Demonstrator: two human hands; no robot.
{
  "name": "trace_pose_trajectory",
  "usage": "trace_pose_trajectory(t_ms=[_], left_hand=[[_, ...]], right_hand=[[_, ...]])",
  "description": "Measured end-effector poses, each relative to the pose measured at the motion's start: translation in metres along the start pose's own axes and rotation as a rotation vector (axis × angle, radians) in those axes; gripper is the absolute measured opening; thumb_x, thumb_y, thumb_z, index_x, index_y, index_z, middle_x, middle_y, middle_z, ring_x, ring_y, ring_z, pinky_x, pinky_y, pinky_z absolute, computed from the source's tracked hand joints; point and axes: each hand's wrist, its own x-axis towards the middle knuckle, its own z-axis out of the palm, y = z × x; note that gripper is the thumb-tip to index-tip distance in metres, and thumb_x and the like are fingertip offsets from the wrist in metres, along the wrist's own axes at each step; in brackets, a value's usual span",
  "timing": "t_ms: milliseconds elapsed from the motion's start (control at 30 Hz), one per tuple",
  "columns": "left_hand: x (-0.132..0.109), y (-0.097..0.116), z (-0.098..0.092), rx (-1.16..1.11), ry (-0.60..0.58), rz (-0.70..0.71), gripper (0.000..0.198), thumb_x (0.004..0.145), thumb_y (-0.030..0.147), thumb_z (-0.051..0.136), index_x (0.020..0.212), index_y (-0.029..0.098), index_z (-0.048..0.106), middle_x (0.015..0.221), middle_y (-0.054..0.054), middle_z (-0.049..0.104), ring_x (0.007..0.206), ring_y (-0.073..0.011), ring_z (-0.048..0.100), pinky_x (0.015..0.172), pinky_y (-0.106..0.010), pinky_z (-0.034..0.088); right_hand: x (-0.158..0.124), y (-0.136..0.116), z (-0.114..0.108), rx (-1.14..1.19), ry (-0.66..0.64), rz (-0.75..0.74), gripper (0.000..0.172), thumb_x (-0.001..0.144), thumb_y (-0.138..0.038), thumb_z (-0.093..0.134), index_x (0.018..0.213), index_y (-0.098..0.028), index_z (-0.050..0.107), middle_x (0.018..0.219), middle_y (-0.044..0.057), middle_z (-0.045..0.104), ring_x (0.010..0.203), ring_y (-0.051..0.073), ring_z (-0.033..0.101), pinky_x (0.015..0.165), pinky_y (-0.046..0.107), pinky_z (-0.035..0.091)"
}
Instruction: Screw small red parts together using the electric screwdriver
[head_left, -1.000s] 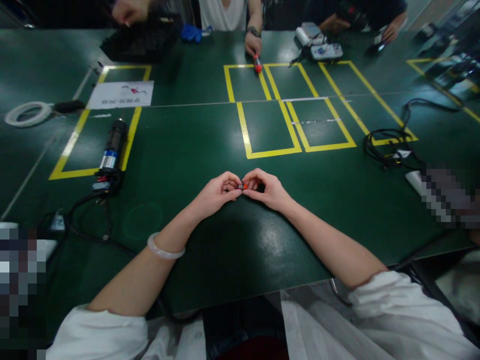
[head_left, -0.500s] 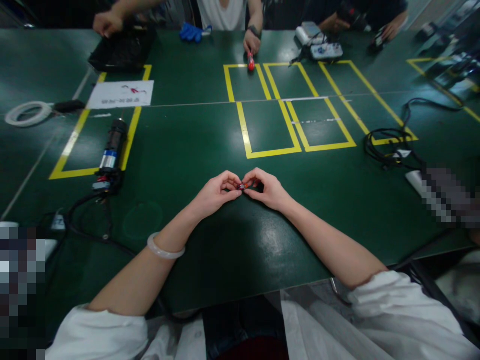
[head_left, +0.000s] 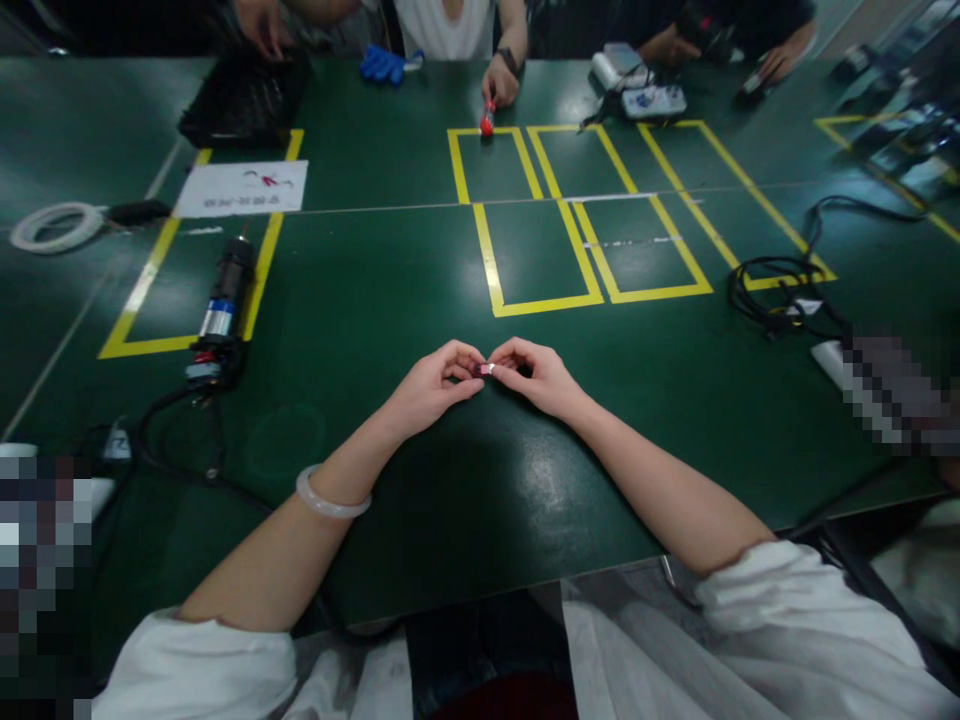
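Observation:
Both my hands rest on the green table (head_left: 390,300) near its front edge, fingertips meeting. My left hand (head_left: 435,385) and my right hand (head_left: 536,378) pinch one tiny part (head_left: 484,369) between them; it shows a pale, shiny face with a trace of red. Fingers of both hands are curled closed around it. A pale bangle (head_left: 330,495) circles my left wrist.
A black and blue cylindrical tool (head_left: 221,305) with a cable lies at the left inside yellow tape. Yellow taped boxes (head_left: 540,250) lie ahead. Coiled black cables (head_left: 772,295) sit at the right. Across the table, another person's hand (head_left: 501,82) holds a red item (head_left: 487,120).
My hands stay put; the tiny part between my fingertips has turned, showing less orange-red and more pale face. The far person's hand has moved the red item leftward.

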Motion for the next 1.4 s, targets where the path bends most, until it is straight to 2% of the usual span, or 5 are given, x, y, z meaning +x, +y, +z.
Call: trace_pose_trajectory(t_ms=[333, 1000, 1100, 1233, 1400], left_hand=[[0.000, -0.003, 0.000, 0.010, -0.014, -0.033, 0.028, 0.083, 0.029, 0.068, 0.105, 0.014, 0.060, 0.098, -0.007, 0.069, 0.081, -0.0139, 0.064, 0.074, -0.028, 0.053], [-0.001, 0.005, -0.008, 0.156, 0.010, -0.027, 0.035, 0.085, 0.038, 0.066, 0.110, 0.015, 0.058, 0.106, -0.009, 0.066, 0.093, -0.0179, 0.064, 0.079, -0.030, 0.053], [-0.006, 0.016, -0.035, 0.330, 0.083, -0.020, 0.042, 0.088, 0.043, 0.062, 0.120, 0.016, 0.057, 0.116, -0.010, 0.065, 0.102, -0.0197, 0.064, 0.089, -0.034, 0.052], [-0.030, 0.019, -0.099, 0.816, 0.296, -0.035, 0.051, 0.092, 0.043, 0.056, 0.134, 0.015, 0.052, 0.132, -0.011, 0.058, 0.121, -0.0236, 0.057, 0.106, -0.039, 0.043], [-0.078, 0.001, -0.186, 1.293, 0.615, -0.462, 0.074, 0.088, 0.053, 0.055, 0.146, 0.011, 0.035, 0.150, -0.017, 0.042, 0.139, -0.0367, 0.039, 0.114, -0.051, 0.035]], right_hand=[[0.000, 0.001, 0.000, 0.118, -0.030, 0.105, 0.019, 0.091, -0.035, 0.062, 0.090, -0.016, 0.064, 0.077, 0.002, 0.073, 0.074, 0.015, 0.070, 0.073, 0.027, 0.052], [0.001, 0.003, 0.000, -0.063, -0.054, -0.028, 0.014, 0.081, -0.022, 0.067, 0.094, -0.018, 0.065, 0.086, 0.001, 0.071, 0.076, 0.014, 0.064, 0.072, 0.028, 0.047], [0.001, 0.005, -0.001, -0.062, -0.047, -0.021, 0.018, 0.081, -0.021, 0.065, 0.098, -0.017, 0.065, 0.087, 0.002, 0.070, 0.076, 0.013, 0.063, 0.071, 0.027, 0.047], [0.001, 0.005, -0.001, -0.056, -0.042, -0.016, 0.022, 0.082, -0.021, 0.065, 0.104, -0.017, 0.066, 0.087, 0.003, 0.070, 0.076, 0.013, 0.062, 0.071, 0.027, 0.048], [0.002, 0.003, -0.001, -0.097, -0.053, -0.031, 0.017, 0.083, -0.022, 0.065, 0.099, -0.018, 0.068, 0.091, 0.004, 0.069, 0.078, 0.014, 0.063, 0.073, 0.028, 0.049]])
